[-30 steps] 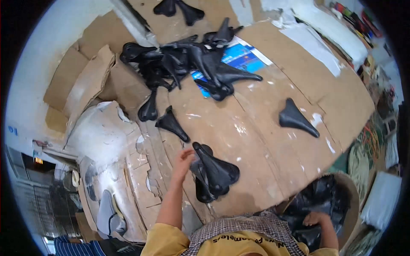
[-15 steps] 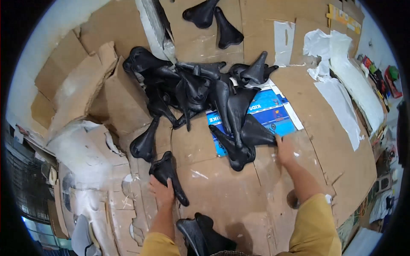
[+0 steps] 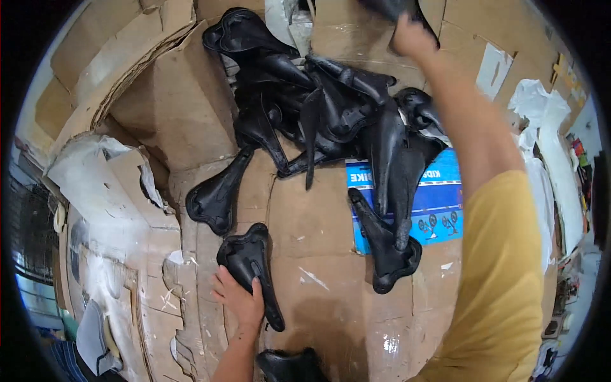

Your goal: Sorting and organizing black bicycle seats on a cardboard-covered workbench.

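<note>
Near the left front, a black bicycle saddle [image 3: 242,256] lies on cardboard, its narrow nose toward me. My left hand [image 3: 240,300] rests against its lower left edge, thumb touching the saddle and fingers spread apart. Far ahead, my right hand [image 3: 414,38] is closed on a dark saddle [image 3: 384,6], partly cut off by the top edge. Another black saddle [image 3: 428,22] shows beside that hand. Between my arms lies a heap of black saddles [image 3: 344,114]. One saddle [image 3: 216,191] sits left of the heap, another [image 3: 389,251] at its near right.
Flattened cardboard [image 3: 305,223] covers the work surface. A blue printed card [image 3: 439,191] lies partly under the heap. Raised cardboard flaps [image 3: 172,95] stand at the left, torn white sheeting [image 3: 538,114] at the right. Close to my body is one more black saddle [image 3: 293,366].
My right hand has swung far forward from the near right of the heap, and the saddle it touched there is gone from that spot. My left hand stays at its saddle. The view has shifted.
</note>
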`<control>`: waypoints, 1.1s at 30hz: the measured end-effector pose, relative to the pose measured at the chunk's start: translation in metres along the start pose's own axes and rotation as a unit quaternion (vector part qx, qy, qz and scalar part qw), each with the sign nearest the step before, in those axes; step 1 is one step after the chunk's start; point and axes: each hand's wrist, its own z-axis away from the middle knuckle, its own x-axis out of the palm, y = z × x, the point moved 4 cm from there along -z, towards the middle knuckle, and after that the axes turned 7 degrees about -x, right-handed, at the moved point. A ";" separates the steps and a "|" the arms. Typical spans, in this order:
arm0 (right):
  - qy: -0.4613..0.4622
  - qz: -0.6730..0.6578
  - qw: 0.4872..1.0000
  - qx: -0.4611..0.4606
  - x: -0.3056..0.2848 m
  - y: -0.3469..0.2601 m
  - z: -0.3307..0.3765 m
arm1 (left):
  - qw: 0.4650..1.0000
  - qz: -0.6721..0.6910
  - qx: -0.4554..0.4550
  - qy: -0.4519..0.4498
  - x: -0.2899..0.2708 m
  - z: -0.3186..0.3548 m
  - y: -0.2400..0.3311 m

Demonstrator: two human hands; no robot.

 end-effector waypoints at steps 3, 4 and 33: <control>-0.233 0.059 0.947 -0.212 0.055 -0.031 0.132 | 1.000 -0.008 -0.014 -0.001 0.004 0.004 -0.003; -0.278 0.018 0.940 -0.195 0.036 -0.038 0.167 | 0.999 -0.028 -0.015 0.003 0.003 0.004 -0.010; 0.055 -0.331 0.938 -0.087 -0.053 -0.160 0.053 | 1.000 0.010 -0.003 -0.010 -0.003 0.003 -0.007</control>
